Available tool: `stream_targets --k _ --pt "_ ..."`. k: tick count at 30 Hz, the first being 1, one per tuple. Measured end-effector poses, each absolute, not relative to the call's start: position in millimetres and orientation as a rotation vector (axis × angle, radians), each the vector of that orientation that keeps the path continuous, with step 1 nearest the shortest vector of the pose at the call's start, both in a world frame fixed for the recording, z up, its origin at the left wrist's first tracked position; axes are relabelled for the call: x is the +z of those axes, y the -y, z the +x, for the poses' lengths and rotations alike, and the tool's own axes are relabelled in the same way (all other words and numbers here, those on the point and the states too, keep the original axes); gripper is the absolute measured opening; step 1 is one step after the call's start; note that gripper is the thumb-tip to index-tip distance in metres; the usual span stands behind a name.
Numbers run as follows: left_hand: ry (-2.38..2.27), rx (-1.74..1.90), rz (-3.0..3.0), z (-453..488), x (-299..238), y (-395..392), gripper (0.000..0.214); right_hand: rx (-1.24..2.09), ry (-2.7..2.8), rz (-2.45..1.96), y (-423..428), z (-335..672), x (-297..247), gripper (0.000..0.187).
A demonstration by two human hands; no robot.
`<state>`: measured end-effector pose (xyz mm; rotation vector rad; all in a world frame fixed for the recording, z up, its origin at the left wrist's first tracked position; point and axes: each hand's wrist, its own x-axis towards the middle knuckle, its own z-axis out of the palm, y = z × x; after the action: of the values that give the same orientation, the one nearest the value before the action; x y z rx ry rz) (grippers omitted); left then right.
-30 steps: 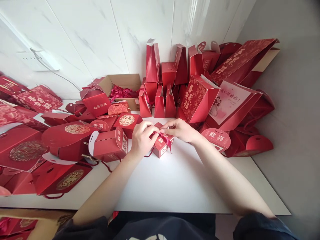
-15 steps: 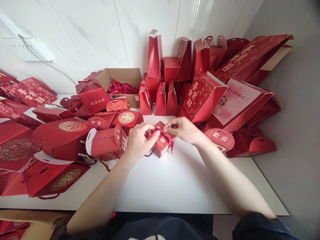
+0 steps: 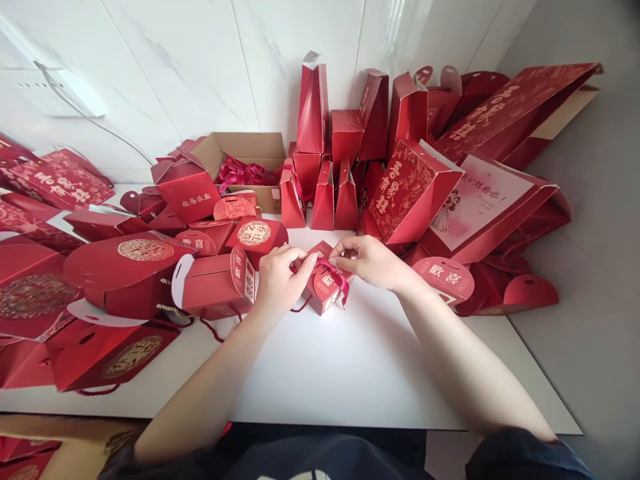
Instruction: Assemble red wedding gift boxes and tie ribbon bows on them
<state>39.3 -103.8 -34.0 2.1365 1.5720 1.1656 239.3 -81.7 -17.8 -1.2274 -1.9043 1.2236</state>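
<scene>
A small red gift box (image 3: pixel 324 293) sits on the white table (image 3: pixel 350 373) in front of me. A dark pink ribbon (image 3: pixel 336 277) runs over its top, one tail hanging down the right side. My left hand (image 3: pixel 278 281) is closed on the ribbon at the box's left top edge. My right hand (image 3: pixel 367 259) pinches the ribbon from the right, fingertips almost meeting those of the left. Both hands rest against the box.
Red gift boxes and bags crowd the table's left side (image 3: pixel 135 267) and the back against the tiled wall (image 3: pixel 320 147). An open cardboard box (image 3: pixel 245 157) holds pink ribbons. Large red bags (image 3: pixel 480 193) lie at the right, near the table's right edge.
Both hands stay on the ribbon over the small box; the fingers have shifted slightly and the ribbon knot sits tighter. The view has tilted a little.
</scene>
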Motion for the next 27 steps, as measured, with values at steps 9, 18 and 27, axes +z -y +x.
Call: stream_targets --k 9,18,27 --pt "-1.541 1.146 2.304 34 -34 105 0.024 1.039 1.963 -1.343 85 240 -9 0.014" --pt "-1.639 1.077 2.592 30 -31 109 0.026 0.878 2.036 -1.379 87 239 -6 0.010" --pt "-1.712 0.958 2.790 28 -28 115 0.021 0.666 2.100 -1.422 85 239 -7 0.015"
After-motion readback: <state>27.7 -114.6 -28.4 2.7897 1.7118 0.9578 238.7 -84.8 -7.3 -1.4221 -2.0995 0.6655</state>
